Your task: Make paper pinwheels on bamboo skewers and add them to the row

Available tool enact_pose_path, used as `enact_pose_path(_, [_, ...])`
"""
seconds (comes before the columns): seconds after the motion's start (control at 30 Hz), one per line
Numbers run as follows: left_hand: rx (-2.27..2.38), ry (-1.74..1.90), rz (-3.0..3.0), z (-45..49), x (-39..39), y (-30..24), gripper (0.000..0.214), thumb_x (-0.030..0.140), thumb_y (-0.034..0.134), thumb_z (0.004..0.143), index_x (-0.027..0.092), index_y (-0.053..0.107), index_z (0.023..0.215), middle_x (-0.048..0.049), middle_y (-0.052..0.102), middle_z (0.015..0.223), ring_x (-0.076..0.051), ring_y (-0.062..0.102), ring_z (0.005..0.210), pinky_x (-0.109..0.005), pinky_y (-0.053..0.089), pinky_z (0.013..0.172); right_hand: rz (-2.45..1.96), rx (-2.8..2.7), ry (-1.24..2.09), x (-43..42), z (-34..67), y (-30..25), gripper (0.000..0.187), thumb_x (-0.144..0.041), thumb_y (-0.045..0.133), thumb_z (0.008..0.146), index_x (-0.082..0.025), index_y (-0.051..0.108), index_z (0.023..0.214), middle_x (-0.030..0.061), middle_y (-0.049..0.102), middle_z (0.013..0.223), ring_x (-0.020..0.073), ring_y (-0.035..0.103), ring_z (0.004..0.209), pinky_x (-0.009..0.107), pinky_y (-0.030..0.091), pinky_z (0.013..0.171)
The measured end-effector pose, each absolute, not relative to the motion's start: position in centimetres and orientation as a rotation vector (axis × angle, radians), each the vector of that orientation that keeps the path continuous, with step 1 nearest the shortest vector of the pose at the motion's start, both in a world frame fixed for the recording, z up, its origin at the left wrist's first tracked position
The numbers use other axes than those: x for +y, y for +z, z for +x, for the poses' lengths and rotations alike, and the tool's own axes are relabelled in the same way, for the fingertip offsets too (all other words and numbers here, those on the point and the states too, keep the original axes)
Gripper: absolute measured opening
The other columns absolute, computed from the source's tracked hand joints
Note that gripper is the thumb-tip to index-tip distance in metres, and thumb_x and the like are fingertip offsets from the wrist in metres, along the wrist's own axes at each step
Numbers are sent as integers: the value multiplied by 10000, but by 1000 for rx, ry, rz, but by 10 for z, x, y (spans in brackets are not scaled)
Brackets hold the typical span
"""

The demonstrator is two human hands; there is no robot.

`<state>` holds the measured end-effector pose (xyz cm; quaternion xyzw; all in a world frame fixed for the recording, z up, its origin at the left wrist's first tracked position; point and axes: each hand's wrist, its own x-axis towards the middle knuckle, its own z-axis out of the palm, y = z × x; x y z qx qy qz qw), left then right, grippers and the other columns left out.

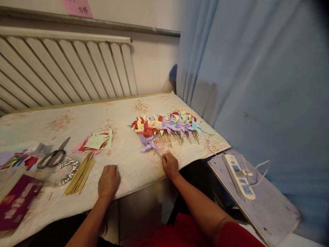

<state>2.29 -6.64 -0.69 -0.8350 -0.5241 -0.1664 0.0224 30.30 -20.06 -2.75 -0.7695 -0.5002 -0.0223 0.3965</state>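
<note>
My right hand [169, 165] rests near the table's front edge, fingers pinched on the thin wooden stick of a purple paper pinwheel [147, 142] that lies on the cloth. Behind it a row of several finished pinwheels [167, 125] in red, yellow, purple and blue lies flat, sticks pointing toward me. My left hand [109, 180] sits on the cloth with fingers curled under, nothing visible in it. A bundle of bare wooden sticks [81, 173] lies just left of that hand.
A stack of cut coloured paper squares [96, 141], scissors [52, 157], a string of beads [68, 171] and a dark red packet [15, 202] lie on the table [77, 120]. A power strip [239, 175] rests on a board at right. A radiator and blue curtain stand behind.
</note>
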Motion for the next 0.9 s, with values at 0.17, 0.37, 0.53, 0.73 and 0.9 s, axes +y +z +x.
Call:
enact_pose_path(0.17, [-1655, -499, -2586, 23, -67, -8, 264, 235, 392, 945, 160, 617, 1061, -118, 603, 1125, -233, 611, 982, -339, 486, 812, -1920, -1254, -43, -202, 302, -28, 174, -113, 475, 859, -199, 600, 775, 31, 599, 787, 168, 552, 775, 260, 394, 727])
enact_pose_path(0.37, [-1682, -498, -2585, 24, -70, -5, 256, 222, 401, 940, 162, 620, 1057, -116, 600, 1127, -230, 608, 950, -343, 484, 788, -1835, -1050, 9, -195, 309, -31, 134, -191, 496, 819, -195, 608, 746, 25, 614, 753, 167, 547, 715, 273, 405, 712])
enact_pose_path(0.53, [-1710, -493, -2600, 25, -71, -4, 251, 207, 405, 937, 161, 626, 1047, -117, 598, 1116, -227, 606, 959, -340, 482, 799, -1830, -791, 95, -188, 312, -30, 137, -267, 519, 760, -192, 633, 748, 27, 632, 711, 181, 559, 681, 285, 418, 687])
enact_pose_path(0.73, [-1707, -503, -2602, 24, -72, -6, 239, 205, 405, 940, 164, 621, 1034, -108, 598, 1088, -221, 606, 948, -332, 475, 797, -1861, -731, 110, -181, 308, -28, 170, -312, 522, 747, -191, 642, 752, 30, 646, 711, 187, 567, 678, 287, 410, 681])
enact_pose_path(0.9, [-1704, -522, -2601, 23, -72, -6, 228, 203, 408, 941, 163, 619, 1018, -101, 593, 1073, -215, 605, 947, -322, 467, 796, -1867, -786, 66, -171, 301, -30, 196, -317, 512, 777, -185, 657, 765, 38, 649, 729, 185, 565, 700, 284, 404, 697])
